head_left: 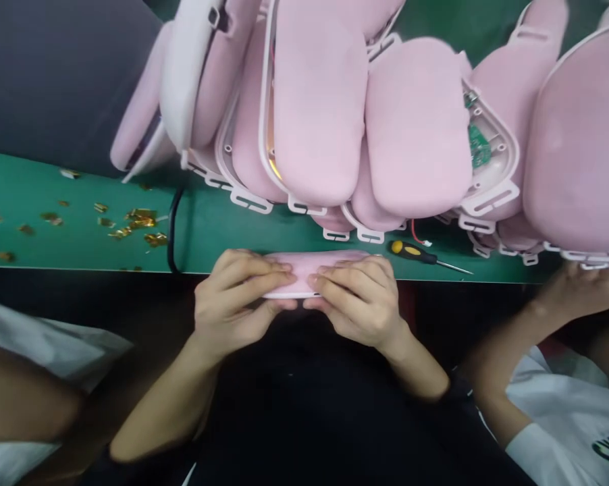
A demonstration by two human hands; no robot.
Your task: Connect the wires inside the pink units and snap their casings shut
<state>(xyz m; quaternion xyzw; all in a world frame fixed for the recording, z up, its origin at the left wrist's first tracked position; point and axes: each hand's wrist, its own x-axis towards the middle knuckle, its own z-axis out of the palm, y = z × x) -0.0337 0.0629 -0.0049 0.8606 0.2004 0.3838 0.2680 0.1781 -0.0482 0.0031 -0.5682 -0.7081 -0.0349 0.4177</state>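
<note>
Clamped a pink shell (309, 266) between left hand (233, 297) and right hand (360, 297), both curled tight over its top edge. Held it just left of the yellow-handled screwdriver (420, 255), laid lengthwise side to side, roughly parallel to that screwdriver, pointing left and right.

Black top (304, 412), short black sleeve (459, 393), bare forearms, bare left hand (233, 304) and right hand (359, 300)

An assembly workshop: stacked pink casings (416, 128), screwdriver (416, 252), green workbench (82, 229).
</note>
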